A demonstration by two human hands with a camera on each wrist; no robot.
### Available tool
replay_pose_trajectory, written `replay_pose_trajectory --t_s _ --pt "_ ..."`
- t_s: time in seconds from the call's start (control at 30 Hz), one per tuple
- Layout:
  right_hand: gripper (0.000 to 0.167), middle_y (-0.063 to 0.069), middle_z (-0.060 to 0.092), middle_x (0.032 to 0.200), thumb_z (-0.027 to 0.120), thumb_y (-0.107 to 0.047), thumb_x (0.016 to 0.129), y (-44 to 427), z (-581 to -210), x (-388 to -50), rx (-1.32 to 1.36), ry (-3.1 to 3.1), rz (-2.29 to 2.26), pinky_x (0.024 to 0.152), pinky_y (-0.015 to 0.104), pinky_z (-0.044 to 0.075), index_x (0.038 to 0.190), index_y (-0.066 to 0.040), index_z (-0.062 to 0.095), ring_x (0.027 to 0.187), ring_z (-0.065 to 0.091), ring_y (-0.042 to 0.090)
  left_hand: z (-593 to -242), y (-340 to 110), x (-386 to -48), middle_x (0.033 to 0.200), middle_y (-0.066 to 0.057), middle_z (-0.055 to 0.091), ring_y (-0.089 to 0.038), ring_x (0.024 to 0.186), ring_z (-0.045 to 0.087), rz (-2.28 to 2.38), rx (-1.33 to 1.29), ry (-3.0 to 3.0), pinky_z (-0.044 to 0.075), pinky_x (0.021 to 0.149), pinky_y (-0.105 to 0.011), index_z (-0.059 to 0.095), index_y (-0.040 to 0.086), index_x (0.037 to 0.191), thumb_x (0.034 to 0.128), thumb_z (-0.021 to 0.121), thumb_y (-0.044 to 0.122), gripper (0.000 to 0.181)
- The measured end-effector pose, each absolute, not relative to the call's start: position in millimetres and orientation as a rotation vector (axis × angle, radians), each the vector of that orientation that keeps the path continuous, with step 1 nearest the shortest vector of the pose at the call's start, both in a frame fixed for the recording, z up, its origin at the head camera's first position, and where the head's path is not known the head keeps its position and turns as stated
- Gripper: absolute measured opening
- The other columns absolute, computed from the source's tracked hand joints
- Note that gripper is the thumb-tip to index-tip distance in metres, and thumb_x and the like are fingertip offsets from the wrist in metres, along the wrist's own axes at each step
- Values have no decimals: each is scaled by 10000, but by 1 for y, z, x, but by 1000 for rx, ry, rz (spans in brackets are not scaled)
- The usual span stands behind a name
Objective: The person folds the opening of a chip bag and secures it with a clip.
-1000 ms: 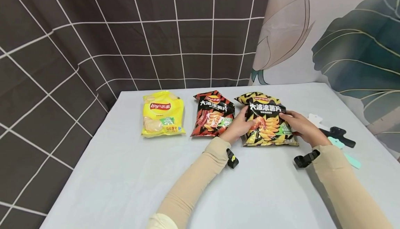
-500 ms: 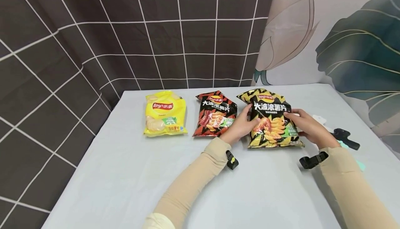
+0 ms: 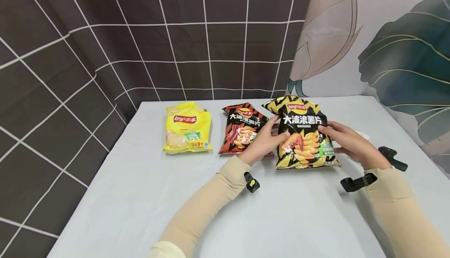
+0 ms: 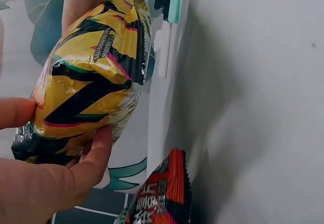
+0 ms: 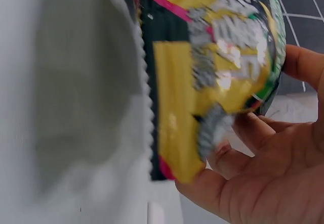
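Note:
A black-and-yellow bag of chips (image 3: 302, 133) is held between both hands, tilted up with its printed front facing me. My left hand (image 3: 264, 140) grips its left side, thumb on the front and fingers behind. On the opposite side my right hand (image 3: 351, 142) holds the edge the same way. In the left wrist view the bag (image 4: 86, 87) appears side-on, raised off the table. The right wrist view shows its crimped end (image 5: 172, 107) above the table. Just left of it lies a red-and-black bag of chips (image 3: 242, 131), partly covered by my left hand.
A yellow bag of chips (image 3: 188, 129) lies farther left on the white table (image 3: 140, 195). Behind my right hand are a black clip-like item (image 3: 393, 158) and, in the left wrist view, a mint-green item (image 4: 173, 1). A dark grid-patterned curtain (image 3: 211, 39) hangs behind.
The black-and-yellow bag has been lifted and tilted more upright in both hands. The red and yellow bags stay where they lie; the whole view has shifted slightly.

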State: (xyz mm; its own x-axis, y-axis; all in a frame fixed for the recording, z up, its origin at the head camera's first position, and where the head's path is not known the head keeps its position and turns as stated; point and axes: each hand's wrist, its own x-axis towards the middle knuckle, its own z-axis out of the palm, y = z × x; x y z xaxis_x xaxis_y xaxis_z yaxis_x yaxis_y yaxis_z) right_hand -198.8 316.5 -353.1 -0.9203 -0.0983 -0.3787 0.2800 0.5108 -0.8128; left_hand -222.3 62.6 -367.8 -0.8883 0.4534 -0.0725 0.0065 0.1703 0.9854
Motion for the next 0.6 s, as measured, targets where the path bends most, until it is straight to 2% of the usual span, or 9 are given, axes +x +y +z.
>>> replay_pose_trajectory --t_s 0.13,0.27,0.43,0.53,0.6 --pt "898 363 18 1538 381 -535 987 310 -351 -197 75 2372 -1389 1012 655 349 1514 8 -101 1397 95 544 -367 52 -222 1436 -113 424 -239 1239 501 1792 419 2079 489 944 -324 226 209 1533 918 646 233 746" --pt "878 368 73 1529 397 -509 992 301 -350 -196 37 2366 -1397 954 554 452 1522 -15 -100 1387 165 522 -367 41 -219 1441 -112 417 -216 1219 476 1795 387 2099 453 990 -345 237 205 1531 901 663 230 761" --pt "846 359 164 1506 418 -483 995 288 -349 -193 -7 2365 -1414 885 454 504 1535 -41 -60 1336 309 471 -363 25 -215 1450 -101 411 -212 1217 468 1787 383 2108 451 991 -355 233 211 1530 895 671 221 771" --pt "796 336 250 1484 423 -468 999 280 -349 -192 -39 2367 -1421 840 394 517 1534 -49 8 1214 478 359 -360 14 -211 1453 -108 404 -234 1235 469 1795 390 2079 473 964 -363 220 216 1531 897 666 205 775" --pt "771 334 282 1474 425 -456 1002 275 -348 -190 -54 2365 -1426 823 370 523 1525 -47 33 1136 537 280 -359 7 -209 1457 -116 401 -252 1254 464 1804 389 2059 479 961 -372 214 223 1532 896 665 199 780"
